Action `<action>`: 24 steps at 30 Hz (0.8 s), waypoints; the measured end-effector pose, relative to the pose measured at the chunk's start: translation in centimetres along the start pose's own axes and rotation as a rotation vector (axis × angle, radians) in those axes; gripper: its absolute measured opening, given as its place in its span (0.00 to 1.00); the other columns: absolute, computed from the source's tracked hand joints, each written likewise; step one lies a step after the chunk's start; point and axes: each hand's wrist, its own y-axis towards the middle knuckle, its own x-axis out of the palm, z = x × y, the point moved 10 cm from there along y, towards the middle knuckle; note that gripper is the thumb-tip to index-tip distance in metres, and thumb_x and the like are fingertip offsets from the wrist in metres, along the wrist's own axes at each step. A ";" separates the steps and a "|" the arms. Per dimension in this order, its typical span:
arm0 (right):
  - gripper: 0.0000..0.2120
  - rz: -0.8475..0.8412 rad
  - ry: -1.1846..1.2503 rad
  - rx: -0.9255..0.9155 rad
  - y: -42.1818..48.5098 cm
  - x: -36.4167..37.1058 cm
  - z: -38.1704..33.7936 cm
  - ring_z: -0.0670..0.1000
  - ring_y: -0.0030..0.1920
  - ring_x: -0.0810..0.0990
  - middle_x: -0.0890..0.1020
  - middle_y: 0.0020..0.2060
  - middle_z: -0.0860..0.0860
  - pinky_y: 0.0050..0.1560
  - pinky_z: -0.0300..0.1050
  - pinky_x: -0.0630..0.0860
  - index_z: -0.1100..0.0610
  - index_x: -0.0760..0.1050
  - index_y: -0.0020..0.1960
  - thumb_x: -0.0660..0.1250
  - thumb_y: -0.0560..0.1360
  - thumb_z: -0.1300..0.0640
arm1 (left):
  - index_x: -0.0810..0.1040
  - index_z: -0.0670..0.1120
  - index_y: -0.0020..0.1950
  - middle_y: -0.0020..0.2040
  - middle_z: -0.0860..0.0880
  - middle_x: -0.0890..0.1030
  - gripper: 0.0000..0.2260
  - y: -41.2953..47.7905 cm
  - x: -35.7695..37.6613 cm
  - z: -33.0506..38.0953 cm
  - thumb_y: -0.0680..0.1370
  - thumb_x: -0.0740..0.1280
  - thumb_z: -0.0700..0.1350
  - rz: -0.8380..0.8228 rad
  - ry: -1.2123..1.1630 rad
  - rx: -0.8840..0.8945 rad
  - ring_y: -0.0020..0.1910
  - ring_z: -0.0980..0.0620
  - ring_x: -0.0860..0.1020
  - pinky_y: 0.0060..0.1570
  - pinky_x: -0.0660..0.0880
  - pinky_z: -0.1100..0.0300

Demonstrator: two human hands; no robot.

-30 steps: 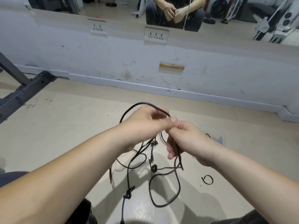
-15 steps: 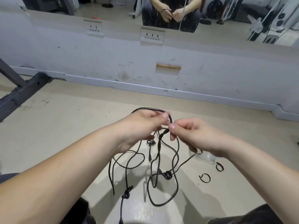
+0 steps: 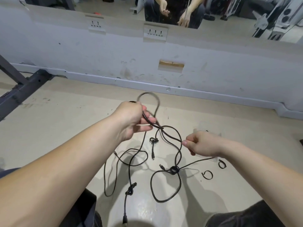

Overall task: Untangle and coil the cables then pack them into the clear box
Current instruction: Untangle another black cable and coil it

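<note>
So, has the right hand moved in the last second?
Yes. The right hand has drawn away from the left hand, rightward and toward the person, nearer the black ring on the floor, pinching the cable.

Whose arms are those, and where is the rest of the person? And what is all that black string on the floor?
There is no robot here. A person wears a camera on their head, so this one picture looks down at their own arms, much as their eyes would. The string is really black cables, tangled together and tied in knots on the floor. The left hand grips a loop of cable and lifts it. The right hand pinches another strand and pulls it sideways to loosen the tangle. Two small black rings lie nearby. A clear box seems to sit behind the right hand, mostly hidden. The mirror on the wall shows the same hands from the front.
</note>
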 end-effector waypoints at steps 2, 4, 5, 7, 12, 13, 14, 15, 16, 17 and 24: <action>0.23 -0.064 -0.115 0.119 0.3 1.4 2.3 0.51 0.35 0.76 0.79 0.31 0.48 0.44 0.45 0.76 0.56 0.75 0.36 0.60 0.82 0.43 | 0.73 0.45 0.49 0.37 0.46 0.74 0.12 0.4 -1.0 1.0 0.87 0.53 0.44 0.051 0.014 0.055 0.23 0.53 0.80 0.28 0.82 0.52; 0.22 -0.167 -0.250 0.226 0.0 2.8 4.1 0.52 0.34 0.77 0.80 0.32 0.48 0.41 0.43 0.73 0.54 0.79 0.37 0.58 0.83 0.44 | 0.74 0.47 0.48 0.37 0.47 0.72 0.13 0.5 -2.1 2.3 0.87 0.54 0.46 0.115 0.044 0.123 0.20 0.55 0.75 0.25 0.79 0.57; 0.22 -0.228 -0.341 0.278 -0.4 3.5 4.9 0.53 0.38 0.79 0.82 0.36 0.50 0.42 0.42 0.73 0.55 0.82 0.41 0.57 0.83 0.45 | 0.73 0.48 0.47 0.36 0.48 0.71 0.12 0.5 -2.8 3.0 0.87 0.54 0.46 0.152 0.045 0.150 0.20 0.56 0.72 0.23 0.77 0.59; 0.22 -0.316 -0.461 0.346 -1.3 4.5 5.8 0.56 0.52 0.81 0.84 0.51 0.53 0.54 0.43 0.75 0.56 0.84 0.55 0.55 0.84 0.46 | 0.73 0.48 0.47 0.35 0.49 0.70 0.12 0.5 -3.6 3.7 0.86 0.54 0.45 0.174 -0.010 0.161 0.19 0.57 0.72 0.23 0.76 0.61; 0.23 -0.168 -0.197 0.233 -0.3 3.6 2.2 0.57 0.65 0.77 0.79 0.66 0.54 0.67 0.48 0.73 0.53 0.76 0.70 0.62 0.81 0.42 | 0.72 0.45 0.50 0.36 0.47 0.73 0.09 -0.2 -1.3 2.2 0.86 0.53 0.40 0.013 -0.165 0.045 0.23 0.54 0.80 0.27 0.80 0.56; 0.28 -0.132 -0.068 0.178 -0.1 3.3 0.9 0.55 0.69 0.76 0.76 0.70 0.53 0.69 0.47 0.71 0.51 0.70 0.75 0.68 0.78 0.42 | 0.71 0.45 0.50 0.35 0.47 0.73 0.10 -0.5 -0.5 1.8 0.86 0.53 0.39 -0.015 -0.184 0.031 0.23 0.53 0.80 0.26 0.80 0.56; 0.36 -0.121 0.115 0.115 -0.1 3.3 -0.9 0.52 0.72 0.73 0.74 0.72 0.51 0.70 0.45 0.70 0.48 0.64 0.79 0.74 0.75 0.44 | 0.71 0.44 0.50 0.35 0.47 0.73 0.10 -0.8 0.3 1.4 0.85 0.52 0.38 -0.042 -0.199 0.021 0.23 0.52 0.80 0.26 0.80 0.56; 0.42 -0.119 0.324 0.043 -0.3 3.2 -3.0 0.49 0.74 0.70 0.71 0.74 0.49 0.71 0.44 0.68 0.46 0.61 0.80 0.77 0.72 0.45 | 0.71 0.44 0.50 0.34 0.46 0.73 0.10 -1.1 0.9 1.1 0.85 0.52 0.37 -0.067 -0.210 0.010 0.23 0.52 0.81 0.26 0.80 0.55; 0.43 -0.111 0.511 -0.047 -0.6 2.8 -5.1 0.47 0.75 0.68 0.71 0.75 0.48 0.71 0.43 0.67 0.44 0.62 0.80 0.79 0.71 0.46 | 0.71 0.43 0.50 0.34 0.46 0.73 0.10 -1.2 1.3 0.9 0.86 0.52 0.37 -0.087 -0.221 -0.002 0.24 0.51 0.81 0.26 0.80 0.55; 0.39 -0.094 0.658 -0.146 -0.8 2.2 -7.1 0.45 0.75 0.69 0.73 0.74 0.47 0.73 0.45 0.67 0.45 0.66 0.78 0.78 0.71 0.48 | 0.71 0.43 0.50 0.35 0.46 0.73 0.10 -1.3 1.6 0.7 0.86 0.52 0.37 -0.100 -0.234 -0.014 0.24 0.50 0.81 0.26 0.81 0.55; 0.13 -0.003 1.040 -0.265 -1.3 0.0 -10.1 0.53 0.47 0.87 0.87 0.43 0.56 0.53 0.49 0.80 0.55 0.76 0.60 0.56 0.87 0.51 | 0.71 0.42 0.53 0.34 0.43 0.77 0.10 -1.0 0.3 1.6 0.85 0.51 0.37 -0.065 -0.334 0.003 0.27 0.47 0.84 0.24 0.79 0.56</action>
